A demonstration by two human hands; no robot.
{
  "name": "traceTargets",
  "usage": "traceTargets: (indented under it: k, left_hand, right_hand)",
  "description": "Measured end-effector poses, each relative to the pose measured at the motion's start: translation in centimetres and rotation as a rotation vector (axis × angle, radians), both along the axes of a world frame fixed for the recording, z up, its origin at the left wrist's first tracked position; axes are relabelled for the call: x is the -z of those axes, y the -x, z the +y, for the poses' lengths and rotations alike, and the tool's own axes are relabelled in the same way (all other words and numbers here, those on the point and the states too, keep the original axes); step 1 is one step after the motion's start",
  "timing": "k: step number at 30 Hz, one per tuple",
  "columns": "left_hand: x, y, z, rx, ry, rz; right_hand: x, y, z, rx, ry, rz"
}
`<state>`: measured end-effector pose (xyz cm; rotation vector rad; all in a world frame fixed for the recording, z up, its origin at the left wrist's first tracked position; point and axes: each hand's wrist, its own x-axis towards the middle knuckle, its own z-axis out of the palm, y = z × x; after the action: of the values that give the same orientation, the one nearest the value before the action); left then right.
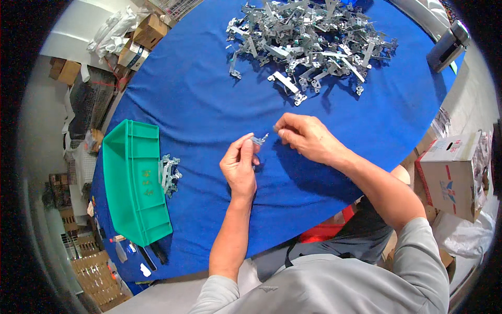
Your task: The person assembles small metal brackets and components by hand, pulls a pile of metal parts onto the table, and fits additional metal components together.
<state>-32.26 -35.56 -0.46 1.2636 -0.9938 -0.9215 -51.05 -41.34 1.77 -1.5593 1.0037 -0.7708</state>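
Observation:
Over the middle of the blue cloth, my left hand [240, 165] is closed, with a small metal bracket [258, 140] pinched between thumb and fingers. One end of the bracket sticks out toward the right, and the rest is hidden by the fingers. My right hand [308, 137] hovers just to its right, a short gap from the bracket. Its thumb and forefinger are pinched together, and what they hold, if anything, is too small to make out. A large heap of similar silver metal brackets [314, 39] lies at the far side of the table.
A green plastic bin [149, 183] stands at the left, with a few metal brackets [169, 175] beside it. Small tools [149, 258] lie near the left front edge. A dark metallic box-shaped object [448, 47] sits far right. A cardboard box [447, 175] is beyond the right edge.

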Motion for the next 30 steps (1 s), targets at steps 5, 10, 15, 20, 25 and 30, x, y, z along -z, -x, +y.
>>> traceTargets:
  k: [5, 10, 15, 20, 25, 30]
  left_hand:
    - [-0.30, 0.11, 0.07, 0.053, -0.026, 0.001]
    - [-0.07, 0.13, 0.05, 0.051, -0.019, -0.045]
    - [-0.01, 0.01, 0.02, 0.023, -0.009, -0.015]
    - [-0.26, 0.19, 0.24, 0.052, -0.026, -0.111]
    - [-0.04, 0.06, 0.23, 0.103, 0.011, -0.199]
    - [-0.28, 0.09, 0.31, 0.120, 0.029, -0.339]
  right_hand:
    - [0.67, -0.28, 0.37, -0.107, 0.019, 0.015]
    - [0.45, -0.38, 0.52, -0.078, 0.070, -0.021]
    - [0.46, -0.26, 0.56, -0.074, 0.083, -0.028]
    - [0.45, -0.36, 0.63, -0.079, 0.102, 0.045]
    - [0.71, -0.09, 0.33, -0.075, 0.091, 0.057]
    - [0.68, 0.07, 0.20, -0.064, 0.050, 0.030]
